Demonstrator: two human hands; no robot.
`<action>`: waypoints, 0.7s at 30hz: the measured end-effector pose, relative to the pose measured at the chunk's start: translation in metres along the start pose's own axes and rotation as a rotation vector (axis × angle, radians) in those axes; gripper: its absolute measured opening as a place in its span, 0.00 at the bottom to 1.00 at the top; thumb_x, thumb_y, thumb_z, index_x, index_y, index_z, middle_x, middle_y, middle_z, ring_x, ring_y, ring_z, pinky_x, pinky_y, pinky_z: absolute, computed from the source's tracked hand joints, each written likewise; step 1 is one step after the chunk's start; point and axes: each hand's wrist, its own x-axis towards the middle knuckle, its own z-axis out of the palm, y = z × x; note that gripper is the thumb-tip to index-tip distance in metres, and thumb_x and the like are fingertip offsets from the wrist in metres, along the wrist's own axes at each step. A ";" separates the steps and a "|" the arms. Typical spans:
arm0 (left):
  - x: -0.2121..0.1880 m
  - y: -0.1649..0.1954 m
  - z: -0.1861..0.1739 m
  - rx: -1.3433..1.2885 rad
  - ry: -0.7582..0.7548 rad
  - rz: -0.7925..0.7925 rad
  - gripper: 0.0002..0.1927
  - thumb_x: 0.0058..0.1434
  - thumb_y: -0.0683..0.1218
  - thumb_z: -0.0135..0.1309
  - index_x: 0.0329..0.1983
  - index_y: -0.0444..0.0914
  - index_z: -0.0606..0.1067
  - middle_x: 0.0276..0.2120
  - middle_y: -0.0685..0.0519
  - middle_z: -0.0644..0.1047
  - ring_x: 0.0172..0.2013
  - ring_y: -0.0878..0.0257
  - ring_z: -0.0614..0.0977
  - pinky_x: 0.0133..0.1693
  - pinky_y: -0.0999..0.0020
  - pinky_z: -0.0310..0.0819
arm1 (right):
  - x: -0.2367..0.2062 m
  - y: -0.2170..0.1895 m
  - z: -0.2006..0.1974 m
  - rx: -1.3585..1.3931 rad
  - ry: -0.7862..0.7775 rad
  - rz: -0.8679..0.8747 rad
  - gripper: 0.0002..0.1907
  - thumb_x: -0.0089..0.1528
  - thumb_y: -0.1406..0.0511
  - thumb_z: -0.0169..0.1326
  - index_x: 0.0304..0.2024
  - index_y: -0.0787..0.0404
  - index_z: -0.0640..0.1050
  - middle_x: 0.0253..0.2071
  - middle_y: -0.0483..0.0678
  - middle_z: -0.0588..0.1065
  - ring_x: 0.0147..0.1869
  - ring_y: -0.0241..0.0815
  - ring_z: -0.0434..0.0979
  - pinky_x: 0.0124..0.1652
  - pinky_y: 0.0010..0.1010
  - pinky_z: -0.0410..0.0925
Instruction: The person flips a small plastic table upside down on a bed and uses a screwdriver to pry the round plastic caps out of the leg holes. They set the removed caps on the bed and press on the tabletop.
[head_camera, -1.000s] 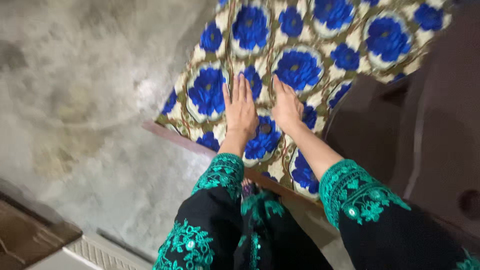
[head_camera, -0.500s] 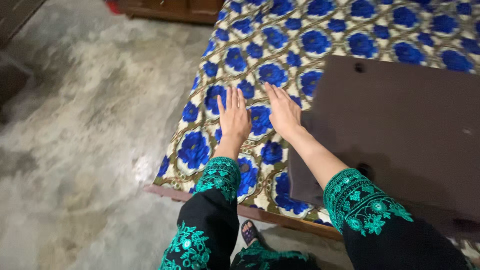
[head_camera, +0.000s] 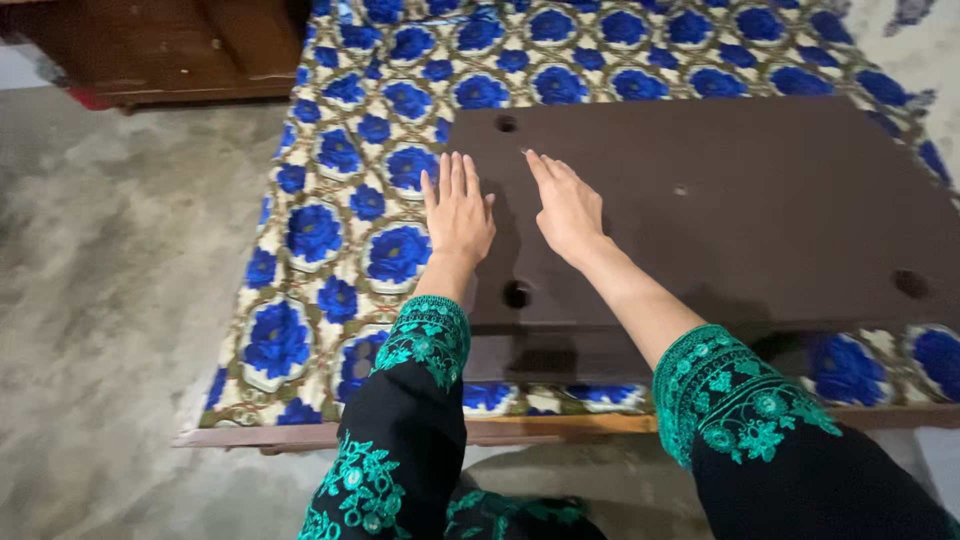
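Over the brown board (head_camera: 720, 210) both my hands lie flat, fingers open, gripping nothing. Left hand (head_camera: 458, 212) now straddles its left edge (earlier it pressed only the blue-flowered cover (head_camera: 340, 230)); right hand (head_camera: 566, 205) rests fully on it.

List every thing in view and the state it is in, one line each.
left hand: open, flat, over the board's left edge.
right hand: open, palm down on the board.
dark brown board: lying flat on the bed, holes showing.
blue flowered sheet: spread over the bed.
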 end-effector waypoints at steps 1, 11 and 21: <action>0.000 0.021 0.001 0.000 -0.008 0.004 0.37 0.71 0.56 0.41 0.76 0.31 0.51 0.75 0.42 0.54 0.76 0.50 0.48 0.72 0.41 0.34 | -0.009 0.020 -0.011 -0.002 -0.007 0.007 0.41 0.52 0.81 0.51 0.70 0.58 0.67 0.68 0.54 0.69 0.71 0.54 0.67 0.60 0.44 0.67; 0.033 0.199 0.013 0.016 -0.038 0.147 0.38 0.72 0.57 0.39 0.77 0.31 0.50 0.76 0.43 0.52 0.76 0.50 0.46 0.72 0.42 0.32 | -0.064 0.174 -0.081 -0.086 0.009 0.111 0.39 0.55 0.80 0.51 0.70 0.58 0.66 0.68 0.54 0.69 0.70 0.53 0.68 0.59 0.43 0.68; 0.115 0.318 0.042 -0.062 0.023 0.304 0.38 0.72 0.57 0.41 0.77 0.31 0.50 0.76 0.43 0.53 0.76 0.51 0.48 0.72 0.42 0.33 | -0.074 0.302 -0.116 -0.115 0.073 0.190 0.40 0.53 0.79 0.51 0.70 0.59 0.66 0.67 0.54 0.70 0.70 0.53 0.68 0.58 0.42 0.69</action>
